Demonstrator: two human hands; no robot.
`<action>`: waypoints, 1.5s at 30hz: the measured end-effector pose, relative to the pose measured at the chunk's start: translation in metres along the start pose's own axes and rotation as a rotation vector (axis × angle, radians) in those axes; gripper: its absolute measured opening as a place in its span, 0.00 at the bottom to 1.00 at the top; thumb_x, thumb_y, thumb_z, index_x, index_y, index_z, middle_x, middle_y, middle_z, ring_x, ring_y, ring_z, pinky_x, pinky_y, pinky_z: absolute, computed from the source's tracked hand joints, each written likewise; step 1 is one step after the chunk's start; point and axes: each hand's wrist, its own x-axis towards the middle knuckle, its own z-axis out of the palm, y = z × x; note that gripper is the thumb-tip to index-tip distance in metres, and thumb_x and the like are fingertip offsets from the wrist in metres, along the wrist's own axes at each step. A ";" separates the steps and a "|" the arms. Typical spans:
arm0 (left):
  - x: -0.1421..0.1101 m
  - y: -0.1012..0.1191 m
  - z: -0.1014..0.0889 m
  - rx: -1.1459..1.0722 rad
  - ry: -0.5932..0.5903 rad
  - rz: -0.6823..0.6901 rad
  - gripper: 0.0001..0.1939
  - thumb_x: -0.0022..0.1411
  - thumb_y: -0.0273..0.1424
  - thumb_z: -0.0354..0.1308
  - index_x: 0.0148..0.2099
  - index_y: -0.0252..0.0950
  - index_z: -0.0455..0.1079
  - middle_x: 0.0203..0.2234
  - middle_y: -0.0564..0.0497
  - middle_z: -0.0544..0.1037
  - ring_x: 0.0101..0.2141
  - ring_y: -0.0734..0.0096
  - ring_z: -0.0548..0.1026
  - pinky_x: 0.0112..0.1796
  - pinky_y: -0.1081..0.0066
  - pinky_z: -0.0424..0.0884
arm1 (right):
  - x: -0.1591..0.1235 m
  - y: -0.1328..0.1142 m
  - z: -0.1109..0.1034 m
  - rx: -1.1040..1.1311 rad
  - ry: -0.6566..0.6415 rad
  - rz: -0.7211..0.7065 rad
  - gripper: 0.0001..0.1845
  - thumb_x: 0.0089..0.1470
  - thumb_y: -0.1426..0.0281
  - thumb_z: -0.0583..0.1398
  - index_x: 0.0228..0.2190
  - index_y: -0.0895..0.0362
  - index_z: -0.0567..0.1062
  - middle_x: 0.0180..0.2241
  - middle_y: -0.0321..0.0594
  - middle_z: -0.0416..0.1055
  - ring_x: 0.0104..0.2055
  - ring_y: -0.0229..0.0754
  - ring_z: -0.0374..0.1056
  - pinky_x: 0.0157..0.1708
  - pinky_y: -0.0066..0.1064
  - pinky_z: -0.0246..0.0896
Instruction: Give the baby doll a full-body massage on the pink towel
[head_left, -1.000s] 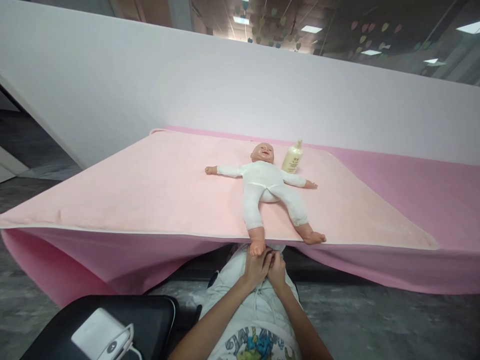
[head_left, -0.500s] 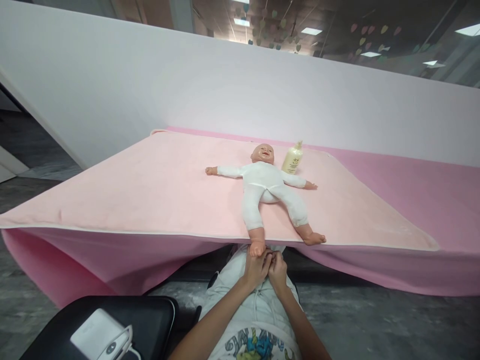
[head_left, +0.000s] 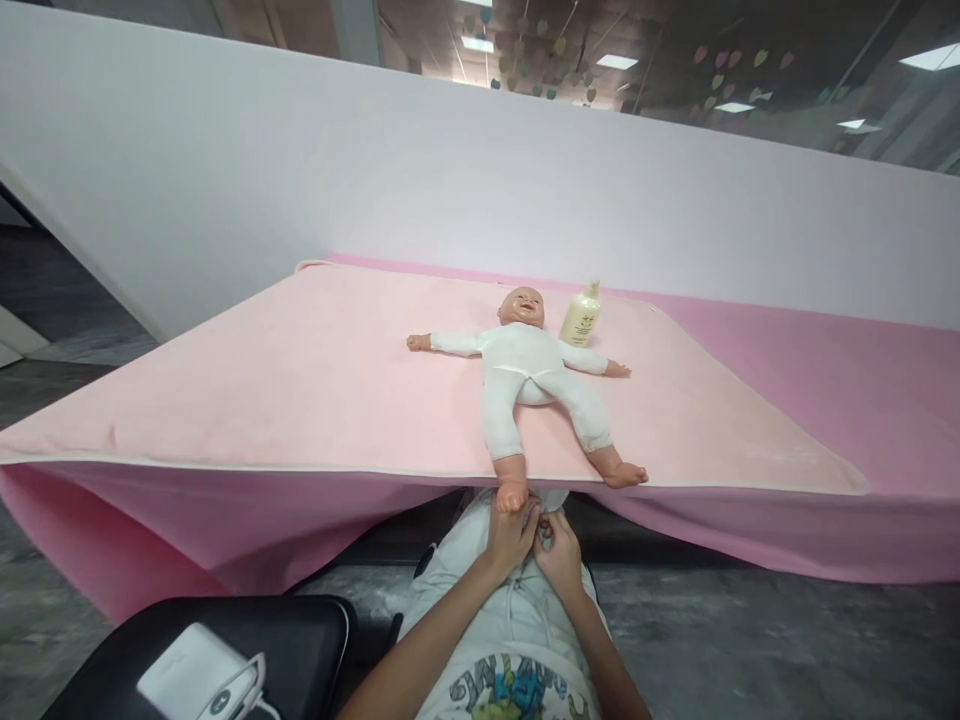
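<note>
We rest L hand [head_left: 511,538] & R hand [head_left: 561,556] on lap [head_left: 526,610], fingers bent (can't tell if gripping), nr. supine doll [head_left: 521,350] w/ bottle [head_left: 580,318] adj.

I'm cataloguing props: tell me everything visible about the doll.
The doll lies face up on the peach blanket, arms outstretched, legs apart. Its head and extremities look like smooth plastic; its white body looks like cloth. One foot overhangs the front edge, overlapping the left hand in view; contact is unclear.
</note>
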 end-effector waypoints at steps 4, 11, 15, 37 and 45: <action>0.000 0.000 0.000 0.007 0.025 0.016 0.20 0.68 0.36 0.39 0.40 0.36 0.71 0.36 0.47 0.77 0.38 0.65 0.73 0.42 0.62 0.68 | 0.004 0.008 0.000 0.107 -0.040 0.046 0.05 0.47 0.74 0.56 0.23 0.57 0.71 0.25 0.38 0.66 0.25 0.37 0.62 0.28 0.27 0.59; 0.000 0.000 0.000 -0.051 0.033 0.038 0.19 0.68 0.35 0.39 0.40 0.37 0.72 0.35 0.47 0.77 0.38 0.66 0.73 0.43 0.62 0.68 | 0.009 0.013 -0.008 0.089 -0.072 -0.097 0.09 0.52 0.74 0.54 0.28 0.57 0.74 0.30 0.42 0.71 0.33 0.41 0.67 0.33 0.30 0.64; 0.000 0.000 0.001 -0.079 0.035 0.026 0.19 0.68 0.35 0.39 0.41 0.36 0.71 0.36 0.48 0.77 0.38 0.67 0.73 0.43 0.63 0.68 | 0.008 0.010 -0.008 -0.018 -0.083 -0.262 0.13 0.55 0.77 0.50 0.31 0.58 0.74 0.29 0.42 0.71 0.35 0.43 0.66 0.37 0.33 0.63; 0.001 0.000 -0.001 -0.052 0.047 0.058 0.20 0.68 0.35 0.39 0.38 0.36 0.72 0.34 0.47 0.76 0.37 0.67 0.73 0.42 0.64 0.68 | 0.008 0.008 0.005 0.259 0.079 0.050 0.08 0.46 0.71 0.55 0.24 0.58 0.76 0.26 0.41 0.74 0.28 0.40 0.69 0.32 0.30 0.65; 0.001 -0.001 0.000 -0.054 0.056 0.056 0.20 0.68 0.34 0.39 0.38 0.35 0.72 0.34 0.46 0.77 0.37 0.67 0.73 0.42 0.63 0.69 | 0.007 0.012 0.016 0.573 0.115 0.375 0.11 0.41 0.64 0.61 0.24 0.60 0.77 0.24 0.44 0.75 0.25 0.42 0.70 0.29 0.32 0.68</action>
